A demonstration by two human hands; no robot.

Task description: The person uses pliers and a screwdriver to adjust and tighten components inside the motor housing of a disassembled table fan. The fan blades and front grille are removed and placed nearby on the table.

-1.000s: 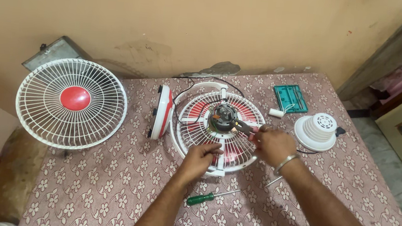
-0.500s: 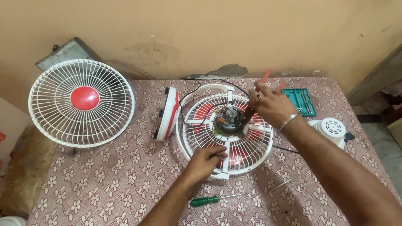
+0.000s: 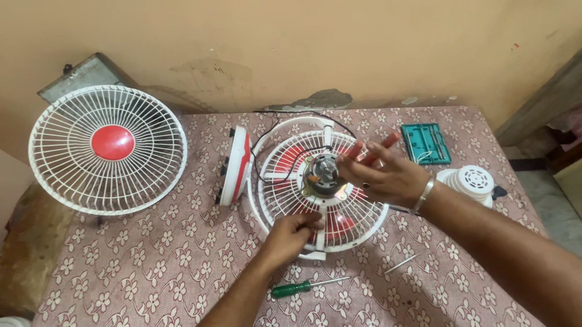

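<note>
Setting: Beige plaster wall [image 3: 262, 31] behind a table spread with a maroon floral tablecloth [image 3: 171, 273]; a doorway and tiled floor show at the right edge.
Fan on the table: the rear fan guard with its motor [image 3: 324, 174] lies flat near the middle of the cloth, white spokes over red blades, a black cable looping round its far rim.
Your left hand [image 3: 288, 234]: it rests on the near rim of the rear guard, fingers curled over the white wires; you are gripping the guard.
Your right hand [image 3: 383, 175]: it reaches in from the right over the motor, closed around red-handled pliers [image 3: 371, 150], whose handles stick out past your fingers toward the wall. The jaws are hidden by the hand and motor. A metal bangle sits on this wrist.
Beside the fan: a white and red fan housing [image 3: 236, 166] stands on edge, just left of the guard.
Left edge: a front fan guard with a red centre cap [image 3: 109, 149] stands upright, partly off the table.
Near you: a green-handled screwdriver [image 3: 307, 286] lies on the cloth below the guard, apart from both hands.
Far right: a teal parts tray [image 3: 426, 142] near the wall, and a white vented motor cover [image 3: 473, 183] just beyond your right forearm.
</note>
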